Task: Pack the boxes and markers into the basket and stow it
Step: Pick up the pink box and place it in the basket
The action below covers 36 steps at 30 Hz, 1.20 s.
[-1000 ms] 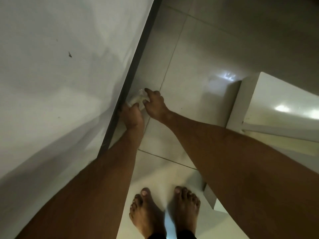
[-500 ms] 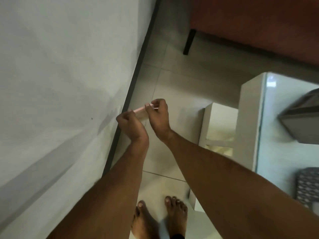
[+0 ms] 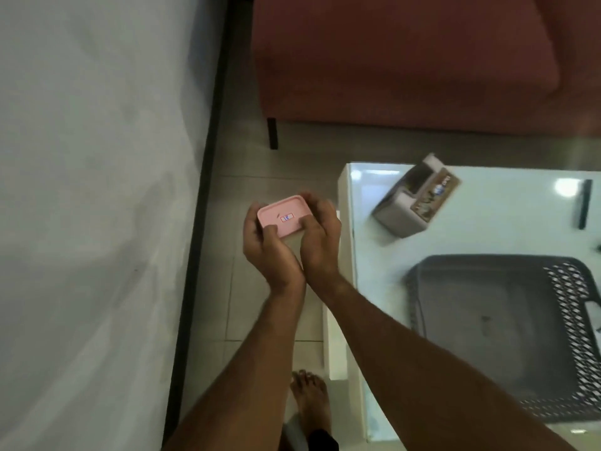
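A small pink box (image 3: 283, 216) with a lid and a small label is held over the floor, left of the white table (image 3: 367, 255). My left hand (image 3: 265, 245) grips its left end and my right hand (image 3: 320, 236) grips its right end, thumbs on the lid. A dark perforated basket (image 3: 559, 323) stands empty on the table to the right. A grey and brown box (image 3: 418, 198) lies tilted on the table behind the basket. A dark marker (image 3: 584, 203) lies at the table's far right.
A white wall (image 3: 97, 190) with a dark skirting strip (image 3: 201, 196) runs along the left. A red-brown sofa (image 3: 406, 60) on dark legs stands behind the table. My bare foot (image 3: 309, 395) is on the tiled floor below.
Both hands have risen from the floor by the wall with the pink box, which now lies flat with its lid up. The view has swung up and right, showing table and basket.
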### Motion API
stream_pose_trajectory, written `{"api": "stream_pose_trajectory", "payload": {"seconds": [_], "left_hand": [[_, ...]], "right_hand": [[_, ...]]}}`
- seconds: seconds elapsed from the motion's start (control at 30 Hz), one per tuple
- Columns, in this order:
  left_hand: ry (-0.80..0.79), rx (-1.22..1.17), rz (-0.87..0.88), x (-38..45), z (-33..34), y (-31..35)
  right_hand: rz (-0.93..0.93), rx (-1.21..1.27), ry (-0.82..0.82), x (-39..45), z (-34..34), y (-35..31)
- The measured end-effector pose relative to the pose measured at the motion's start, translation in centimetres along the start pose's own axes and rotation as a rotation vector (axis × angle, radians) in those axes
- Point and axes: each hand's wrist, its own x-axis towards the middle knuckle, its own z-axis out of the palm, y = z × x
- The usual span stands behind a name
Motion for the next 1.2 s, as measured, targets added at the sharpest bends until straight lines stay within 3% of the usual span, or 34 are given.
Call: {"api": "stream_pose_trajectory", "payload": {"seconds": [0.27, 0.5, 0.8, 1.2], "left_hand": [[-0.277, 0.046, -0.005, -13.8, 5.7, -1.4], [-0.498, 0.308, 0.044, -21.8, 7.3, -5.9], [-0.548, 0.717, 0.11, -23.4, 8.3, -9.5], [-0.557, 0.742, 0.077, -22.9, 9.0, -9.4]], "right_hand": [[-0.138, -0.058, 0.298, -2.2, -15.1, -2.7], [-0.068, -0.118, 0.428, -3.4, -25.9, -0.1], [0.054, -0.247, 0.377, -2.7, -29.3, 3.9], [0.094, -0.231, 0.331, -1.8, -29.2, 5.6]]}}
